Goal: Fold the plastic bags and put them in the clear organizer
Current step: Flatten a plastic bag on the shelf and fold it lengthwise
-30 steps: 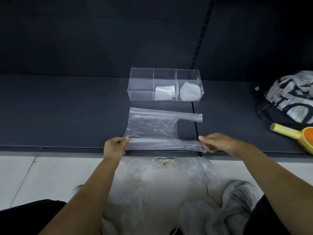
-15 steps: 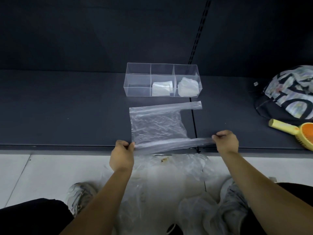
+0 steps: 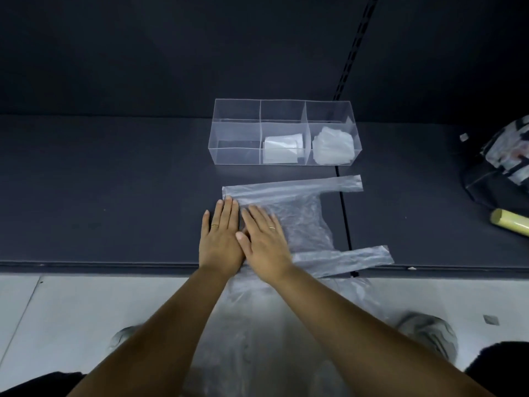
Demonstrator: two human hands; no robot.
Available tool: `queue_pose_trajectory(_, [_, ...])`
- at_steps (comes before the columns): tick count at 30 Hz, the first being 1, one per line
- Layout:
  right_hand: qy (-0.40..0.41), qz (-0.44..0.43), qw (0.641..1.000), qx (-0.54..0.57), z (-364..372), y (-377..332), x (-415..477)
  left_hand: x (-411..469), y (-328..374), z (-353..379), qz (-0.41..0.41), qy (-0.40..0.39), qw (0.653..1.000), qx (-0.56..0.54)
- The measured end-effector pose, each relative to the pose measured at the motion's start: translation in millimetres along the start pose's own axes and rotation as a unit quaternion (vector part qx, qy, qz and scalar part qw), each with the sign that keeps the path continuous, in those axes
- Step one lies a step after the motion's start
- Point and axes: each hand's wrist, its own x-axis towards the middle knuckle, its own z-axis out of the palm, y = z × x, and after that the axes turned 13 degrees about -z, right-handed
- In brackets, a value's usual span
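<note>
View: head camera, looking forward and down
Shelf: a dark shelf (image 3: pixel 100 202) runs across the scene, its near edge meeting a pale floor (image 3: pixel 57 310)
Plastic bag: a clear plastic bag (image 3: pixel 303 222) lies spread flat on the shelf, just near of the organizer and apart from it, its bottom end to the left
Far handle: the far handle (image 3: pixel 337 184) reaches right as a flat strip, crossing the seam in the shelf
Near handle: the near handle (image 3: pixel 352 257) also reaches right, lying along the shelf's near edge
Left hand: the left hand (image 3: pixel 221 242) lies palm down with its fingers straight and together at the bag's left end, gripping nothing; its fingertips touch the far folded strip
Right hand: the right hand (image 3: pixel 264 245) lies flat on the bag's body just right of the left hand, fingers straight, pressing and not grasping; its thumb touches the left hand
Rings: each hand wears a thin ring (image 3: pixel 214 225)
Clear organizer: the clear organizer (image 3: pixel 237 136) stands far of the bag, with three compartments side by side
Middle compartment: holds a middle folded bag (image 3: pixel 282 149), white and squared
Right compartment: holds a right folded bag (image 3: pixel 333 146), more rumpled
Loose bags: more loose bags (image 3: pixel 272 339) lie on the floor between the forearms
Right edge: a yellow handle (image 3: pixel 509 226) and a patterned bag (image 3: pixel 501 167) rest on the shelf, well apart from the work
</note>
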Motion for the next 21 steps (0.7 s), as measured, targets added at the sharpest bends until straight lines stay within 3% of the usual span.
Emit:
queue_pose_trajectory(3, [-0.056,0.025,0.992,-0.112,0.9,42.9,-18.8,1.6,-0.4,4.9,-0.01,0.013,0.999,-0.045])
queue_pose_trajectory(11, [-0.009,0.233,0.955,-0.183,-56.8,134.9,-65.3,3.2,0.9,0.7,-0.016,0.014,1.0,-0.016])
queue_pose_trajectory(14, [0.044,0.145,0.978,-0.143,-56.4,111.3,-35.2,11.3,6.0,-7.6,-0.024,0.041,0.998,-0.045])
queue_pose_trajectory(17, [0.012,-0.006,0.996,-0.089,-37.1,73.5,9.1,27.2,14.8,-12.9,0.0,0.04,0.996,-0.084])
queue_pose_trajectory(19, [-0.033,-0.021,0.996,-0.084,-24.9,68.4,25.6,33.1,15.7,-10.6,0.013,0.016,0.998,-0.059])
queue_pose_trajectory(21, [-0.053,0.015,0.993,-0.104,-25.5,88.5,27.1,34.9,12.2,-6.7,0.016,0.011,0.999,-0.044])
